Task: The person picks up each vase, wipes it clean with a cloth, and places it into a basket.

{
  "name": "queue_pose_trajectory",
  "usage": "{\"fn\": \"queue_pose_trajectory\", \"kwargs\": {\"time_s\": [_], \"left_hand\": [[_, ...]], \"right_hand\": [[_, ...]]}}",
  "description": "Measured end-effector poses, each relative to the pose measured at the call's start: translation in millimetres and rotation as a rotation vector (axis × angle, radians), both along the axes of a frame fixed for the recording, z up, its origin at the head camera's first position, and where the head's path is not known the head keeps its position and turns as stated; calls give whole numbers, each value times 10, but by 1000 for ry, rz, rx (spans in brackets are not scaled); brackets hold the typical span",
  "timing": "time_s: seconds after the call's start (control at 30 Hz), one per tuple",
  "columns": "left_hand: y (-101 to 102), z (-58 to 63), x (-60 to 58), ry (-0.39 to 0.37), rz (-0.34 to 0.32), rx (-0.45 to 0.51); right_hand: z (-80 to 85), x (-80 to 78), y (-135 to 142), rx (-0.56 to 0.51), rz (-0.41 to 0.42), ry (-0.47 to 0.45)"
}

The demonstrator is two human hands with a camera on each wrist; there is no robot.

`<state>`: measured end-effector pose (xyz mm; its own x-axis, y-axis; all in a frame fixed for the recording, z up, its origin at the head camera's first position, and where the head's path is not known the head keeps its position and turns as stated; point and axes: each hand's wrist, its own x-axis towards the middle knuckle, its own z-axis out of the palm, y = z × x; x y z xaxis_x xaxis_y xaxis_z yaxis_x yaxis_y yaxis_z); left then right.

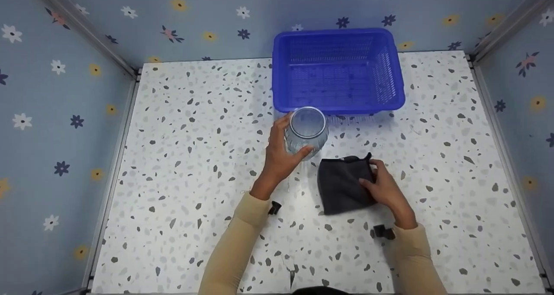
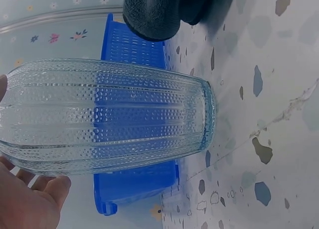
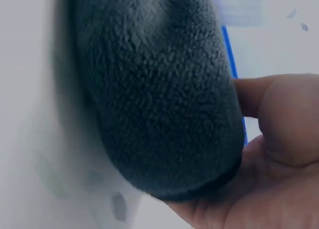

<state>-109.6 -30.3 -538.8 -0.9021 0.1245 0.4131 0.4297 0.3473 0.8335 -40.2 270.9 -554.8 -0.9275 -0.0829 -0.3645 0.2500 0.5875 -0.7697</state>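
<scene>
My left hand [image 1: 280, 153] grips a clear ribbed glass jar [image 1: 308, 141] around its upper part, fingers on one side and thumb on the other. The jar is upright with its round mouth uppermost, and in the left wrist view its dimpled glass wall [image 2: 124, 119] shows down to the base, close over the table. To the right, my right hand [image 1: 385, 184] pinches the right edge of a folded dark grey cloth [image 1: 344, 184] between thumb and fingers. In the right wrist view the fuzzy cloth [image 3: 164, 99] bulges in a thick fold, hiding some fingers.
A blue plastic basket [image 1: 337, 112] with slotted walls stands at the back, just behind the jar. Speckled white table [image 1: 194, 156] lies beneath everything. Flowered panels [image 1: 56, 126] enclose the left, back and right sides. Small black pieces [image 1: 274, 207] show beside both sleeves.
</scene>
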Motion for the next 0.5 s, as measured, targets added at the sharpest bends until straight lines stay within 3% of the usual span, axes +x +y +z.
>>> {"fn": "queue_pose_trajectory", "kwargs": {"time_s": [0.1, 0.23, 0.37, 0.5], "left_hand": [[-9, -3, 11, 1, 11, 0], [-7, -5, 13, 6, 16, -3], [0, 0, 14, -5, 15, -6], [12, 15, 10, -25, 9, -11]], "right_hand": [[-31, 20, -104, 92, 16, 54], [-39, 34, -169, 143, 24, 56], [-44, 41, -206, 85, 44, 53], [-77, 37, -304, 13, 12, 87]]}}
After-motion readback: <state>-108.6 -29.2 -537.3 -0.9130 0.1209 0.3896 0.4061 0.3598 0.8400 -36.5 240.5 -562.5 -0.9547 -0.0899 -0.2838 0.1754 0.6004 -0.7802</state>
